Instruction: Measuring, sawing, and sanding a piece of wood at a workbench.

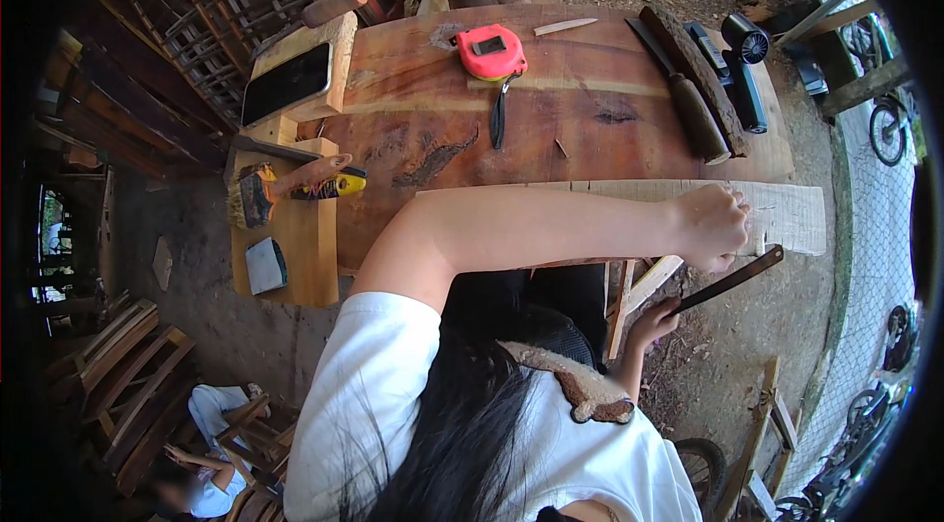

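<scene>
My left arm reaches across to the right, and my left hand (pixel 712 226) is closed in a fist over a pale wooden plank (pixel 790 214). Its curled fingers hide whatever they grip. A small pale peg-like bit of wood shows on the plank beside the fist. Lower down, past the plank's near edge, my right hand (pixel 653 325) is wrapped round a long dark flat strip (pixel 730 279) with a hole near its far end. That strip slants up toward the plank's right end; whether it touches the wood I cannot tell.
On the reddish slab table (pixel 551 144) lie a red tape measure (pixel 494 52), a sheathed-looking knife (pixel 688 99), a bark strip and a small fan (pixel 744 38). A phone (pixel 288 85) and a brush (pixel 258 194) rest at left. Another person (pixel 211 483) sits lower left.
</scene>
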`<state>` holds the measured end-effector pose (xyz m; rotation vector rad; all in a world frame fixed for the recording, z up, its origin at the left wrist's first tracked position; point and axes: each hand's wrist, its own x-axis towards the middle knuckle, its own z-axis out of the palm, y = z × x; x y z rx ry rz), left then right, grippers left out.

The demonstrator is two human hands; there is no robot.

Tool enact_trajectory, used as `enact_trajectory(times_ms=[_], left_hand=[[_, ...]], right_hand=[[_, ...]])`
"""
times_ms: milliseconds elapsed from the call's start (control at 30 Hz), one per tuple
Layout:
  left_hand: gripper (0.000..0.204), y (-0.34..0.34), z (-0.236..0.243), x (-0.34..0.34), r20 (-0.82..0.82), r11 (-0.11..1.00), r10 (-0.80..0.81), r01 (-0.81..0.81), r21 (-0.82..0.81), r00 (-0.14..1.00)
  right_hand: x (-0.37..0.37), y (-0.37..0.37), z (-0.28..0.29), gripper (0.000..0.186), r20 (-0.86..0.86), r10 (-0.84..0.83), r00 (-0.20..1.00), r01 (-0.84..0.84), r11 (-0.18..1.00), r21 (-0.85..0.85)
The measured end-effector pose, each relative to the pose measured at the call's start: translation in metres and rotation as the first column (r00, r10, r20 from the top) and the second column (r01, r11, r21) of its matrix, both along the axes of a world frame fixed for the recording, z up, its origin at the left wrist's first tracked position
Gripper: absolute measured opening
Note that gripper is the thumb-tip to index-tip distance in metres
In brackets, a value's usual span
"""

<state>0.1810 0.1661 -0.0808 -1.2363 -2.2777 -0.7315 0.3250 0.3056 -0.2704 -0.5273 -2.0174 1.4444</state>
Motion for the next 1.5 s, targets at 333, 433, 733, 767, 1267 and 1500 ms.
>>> enact_trajectory(times_ms=[333,433,733,767,1267,1500], left_hand=[[0.030,0.002,0.000,0.000,0.011,1.000,-0.003,0.003,0.006,1.000],[0.030,0.003,0.000,0.000,-0.021,1.000,-0.003,0.004,0.029,1.000],[0.030,0.000,0.003,0.000,-0.013,1.000,-0.008,0.008,-0.008,1.000],[0.030,-0.001,0.003,0.000,-0.004,1.000,-0.009,0.009,-0.011,1.000],[0.035,-0.005,0.014,0.003,0.131,0.993,-0.034,0.049,-0.112,0.991],[0.028,0.003,0.001,0.002,-0.004,1.000,0.001,-0.001,0.010,1.000]], right_hand=[[-0.050,0.012,0.047,0.046,-0.039,0.134,0.990,-0.134,0.991,0.017],[-0.014,0.010,-0.008,0.047,-0.016,0.075,0.997,-0.070,0.978,0.194],[-0.030,0.020,0.064,0.046,-0.123,0.002,0.992,0.023,0.979,0.203],[-0.036,0.019,0.064,0.046,-0.121,0.003,0.993,0.022,0.979,0.204],[-0.047,-0.014,0.068,0.040,-0.122,0.071,0.990,-0.049,0.983,0.180],[-0.021,0.001,0.000,0.037,0.084,0.065,0.994,-0.087,0.950,0.299]])
